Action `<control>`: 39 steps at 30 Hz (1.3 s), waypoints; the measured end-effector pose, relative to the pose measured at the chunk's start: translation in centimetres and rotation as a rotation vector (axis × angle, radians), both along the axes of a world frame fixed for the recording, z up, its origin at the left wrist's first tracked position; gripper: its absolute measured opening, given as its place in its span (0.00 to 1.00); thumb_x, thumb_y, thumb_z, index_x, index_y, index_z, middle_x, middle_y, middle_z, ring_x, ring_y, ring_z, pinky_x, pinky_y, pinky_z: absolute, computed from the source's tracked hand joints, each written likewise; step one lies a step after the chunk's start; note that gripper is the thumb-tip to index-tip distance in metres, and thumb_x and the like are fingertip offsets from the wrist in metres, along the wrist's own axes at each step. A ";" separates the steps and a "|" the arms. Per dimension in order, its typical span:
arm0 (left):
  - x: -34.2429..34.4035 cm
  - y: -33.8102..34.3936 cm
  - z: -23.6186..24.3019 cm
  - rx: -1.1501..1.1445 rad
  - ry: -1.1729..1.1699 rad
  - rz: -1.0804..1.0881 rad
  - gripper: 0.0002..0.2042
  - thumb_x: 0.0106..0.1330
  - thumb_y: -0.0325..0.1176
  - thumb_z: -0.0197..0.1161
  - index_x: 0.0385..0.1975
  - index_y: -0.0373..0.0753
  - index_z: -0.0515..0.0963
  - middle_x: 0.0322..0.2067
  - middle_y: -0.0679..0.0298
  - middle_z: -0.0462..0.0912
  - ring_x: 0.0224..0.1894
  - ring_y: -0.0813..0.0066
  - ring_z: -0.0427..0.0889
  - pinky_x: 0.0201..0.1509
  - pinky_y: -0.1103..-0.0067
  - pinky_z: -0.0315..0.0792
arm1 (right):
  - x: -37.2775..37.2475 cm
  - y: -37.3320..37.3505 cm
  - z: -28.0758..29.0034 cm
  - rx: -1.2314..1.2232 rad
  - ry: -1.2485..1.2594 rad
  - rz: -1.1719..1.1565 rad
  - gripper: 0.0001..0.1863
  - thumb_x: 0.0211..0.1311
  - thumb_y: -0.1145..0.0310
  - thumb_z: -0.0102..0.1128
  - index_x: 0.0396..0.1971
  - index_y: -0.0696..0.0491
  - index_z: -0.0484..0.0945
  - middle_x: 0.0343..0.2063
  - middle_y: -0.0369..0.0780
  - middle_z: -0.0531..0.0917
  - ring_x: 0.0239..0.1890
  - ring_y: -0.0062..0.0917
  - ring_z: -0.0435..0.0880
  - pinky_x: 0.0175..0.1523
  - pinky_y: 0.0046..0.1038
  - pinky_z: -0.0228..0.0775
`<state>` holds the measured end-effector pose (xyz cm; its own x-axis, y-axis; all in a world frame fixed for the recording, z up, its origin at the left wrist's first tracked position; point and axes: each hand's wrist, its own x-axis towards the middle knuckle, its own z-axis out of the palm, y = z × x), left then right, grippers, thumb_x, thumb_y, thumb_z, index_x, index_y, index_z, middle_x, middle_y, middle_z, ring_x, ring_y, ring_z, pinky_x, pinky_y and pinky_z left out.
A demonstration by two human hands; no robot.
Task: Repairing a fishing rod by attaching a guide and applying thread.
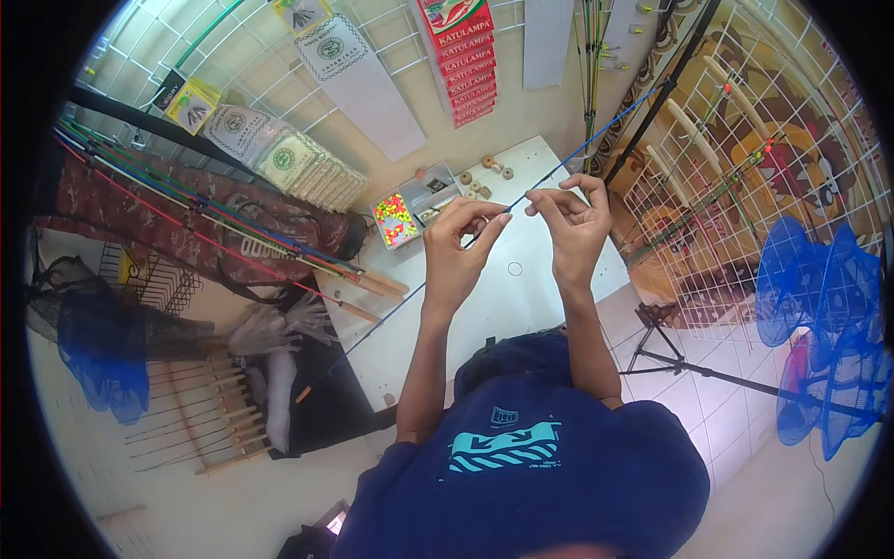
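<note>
A thin blue fishing rod (pixel 596 142) runs slantwise over the white table, from the upper right down to a light brown end at the lower left. My left hand (pixel 454 250) is closed round its middle, thumb and fingertips pinching the shaft. Just to the right, my right hand (pixel 577 233) has thumb and forefinger pressed together close by the rod, other fingers curled loosely. Whatever lies in that pinch is too small to make out. Beyond my left hand sits a clear box of bright red, yellow and green beads (pixel 393 224), beside an open compartment case (pixel 433 191).
Small spools (pixel 489 163) stand at the back of the white table (pixel 521 312). Several coloured rods (pixel 233 228) and a camouflage bag (pixel 186 210) lie left. Packets (pixel 461 65) hang from a wall grid. Blue nets (pixel 819 317) and a black stand (pixel 666 354) are right.
</note>
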<state>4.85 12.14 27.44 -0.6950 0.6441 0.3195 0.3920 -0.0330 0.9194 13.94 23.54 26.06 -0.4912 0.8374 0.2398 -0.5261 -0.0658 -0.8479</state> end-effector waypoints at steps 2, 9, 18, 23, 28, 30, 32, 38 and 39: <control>0.0 0.0 -0.2 -0.002 -0.003 -0.004 0.04 0.59 0.25 0.67 0.33 0.33 0.83 0.28 0.67 0.79 0.25 0.86 0.70 0.30 0.85 0.66 | 0.2 0.4 0.1 0.017 -0.022 -0.004 0.17 0.58 0.82 0.64 0.39 0.56 0.63 0.28 0.49 0.85 0.30 0.21 0.83 0.39 0.21 0.73; 0.0 0.0 -0.4 0.002 -0.038 0.001 0.05 0.59 0.25 0.67 0.33 0.33 0.83 0.28 0.67 0.79 0.25 0.86 0.70 0.29 0.85 0.65 | 0.6 1.3 -0.1 0.042 -0.017 0.012 0.15 0.61 0.80 0.62 0.36 0.54 0.61 0.30 0.51 0.85 0.28 0.21 0.81 0.39 0.21 0.73; -0.1 -0.1 -0.2 -0.007 -0.020 0.003 0.05 0.59 0.24 0.67 0.33 0.33 0.83 0.27 0.67 0.78 0.24 0.86 0.69 0.28 0.86 0.64 | 0.4 1.1 -0.4 0.006 0.035 -0.004 0.13 0.62 0.79 0.61 0.35 0.54 0.63 0.31 0.50 0.85 0.29 0.21 0.81 0.40 0.22 0.74; -0.1 -0.1 -0.1 -0.014 -0.028 0.008 0.05 0.59 0.25 0.67 0.33 0.33 0.83 0.27 0.67 0.78 0.24 0.87 0.67 0.28 0.86 0.63 | 0.2 1.0 -0.7 -0.016 0.047 0.001 0.13 0.62 0.78 0.62 0.34 0.54 0.64 0.30 0.49 0.85 0.29 0.20 0.80 0.38 0.21 0.73; -0.1 -0.2 0.0 -0.035 -0.021 0.016 0.05 0.59 0.25 0.67 0.33 0.33 0.83 0.27 0.67 0.78 0.23 0.87 0.67 0.27 0.85 0.63 | 0.1 0.8 -0.4 -0.027 0.043 -0.004 0.13 0.61 0.79 0.63 0.33 0.54 0.65 0.30 0.47 0.84 0.27 0.19 0.79 0.37 0.21 0.71; -0.1 -0.1 -0.1 -0.034 -0.006 0.017 0.05 0.59 0.25 0.67 0.33 0.33 0.83 0.27 0.67 0.78 0.23 0.86 0.67 0.27 0.85 0.63 | 0.0 0.7 -0.5 -0.034 0.043 -0.006 0.13 0.60 0.81 0.62 0.33 0.54 0.65 0.30 0.47 0.84 0.26 0.19 0.78 0.37 0.21 0.70; -0.1 -0.1 -0.1 -0.034 0.013 0.018 0.05 0.59 0.25 0.67 0.33 0.33 0.83 0.26 0.67 0.78 0.23 0.86 0.67 0.27 0.85 0.63 | -0.1 0.6 -0.4 -0.029 0.036 -0.028 0.12 0.60 0.81 0.62 0.33 0.54 0.66 0.29 0.46 0.84 0.26 0.19 0.77 0.36 0.21 0.70; 0.0 0.0 -0.2 -0.031 0.013 0.018 0.05 0.59 0.25 0.67 0.33 0.33 0.83 0.26 0.67 0.78 0.23 0.86 0.68 0.27 0.84 0.63 | -0.4 0.5 -0.6 -0.045 0.076 -0.052 0.13 0.59 0.80 0.64 0.32 0.54 0.66 0.28 0.44 0.83 0.26 0.16 0.77 0.34 0.17 0.69; 0.0 0.0 -0.2 -0.033 0.004 0.018 0.05 0.59 0.25 0.67 0.33 0.33 0.83 0.26 0.67 0.78 0.23 0.86 0.68 0.27 0.85 0.63 | -0.4 0.4 -0.7 -0.044 0.078 -0.054 0.13 0.59 0.80 0.64 0.32 0.54 0.66 0.28 0.44 0.83 0.26 0.16 0.77 0.34 0.17 0.69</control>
